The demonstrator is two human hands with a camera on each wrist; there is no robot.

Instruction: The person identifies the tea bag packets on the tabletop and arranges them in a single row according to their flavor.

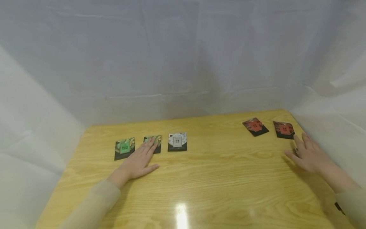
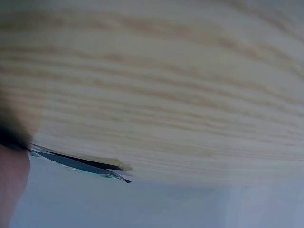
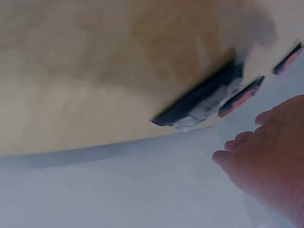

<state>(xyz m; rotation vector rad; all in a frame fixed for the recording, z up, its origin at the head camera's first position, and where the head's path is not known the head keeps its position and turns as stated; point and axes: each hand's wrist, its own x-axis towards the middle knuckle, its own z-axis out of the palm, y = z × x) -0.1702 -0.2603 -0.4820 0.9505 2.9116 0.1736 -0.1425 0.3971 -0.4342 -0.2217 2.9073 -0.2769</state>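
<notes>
Right hand (image 1: 308, 154), fingers extended, gripping nothing, is hovering over a white-and-black packet (image 3: 202, 104) near the right edge of the table (image 1: 217, 178); left hand (image 1: 138, 161), fingers straight, is resting on a green packet (image 1: 159, 146), table's left.

Table (image 1: 217, 181): wood-grained top, smooth and glossy, a bright reflection toward its near edge.
Green packets (image 1: 124, 148), toward the left edge: thin printed film, plastic or foil, which one cannot be told.
White packets (image 1: 177, 142): similar thin printed film.
Red packets (image 1: 255, 126), by the far right corner: printed film too.
Sheet (image 1: 171, 57) beyond the far edge: creased, softly sheeny, cloth or plastic unclear.
Sleeves (image 1: 92, 202): matt, smooth cloth.
</notes>
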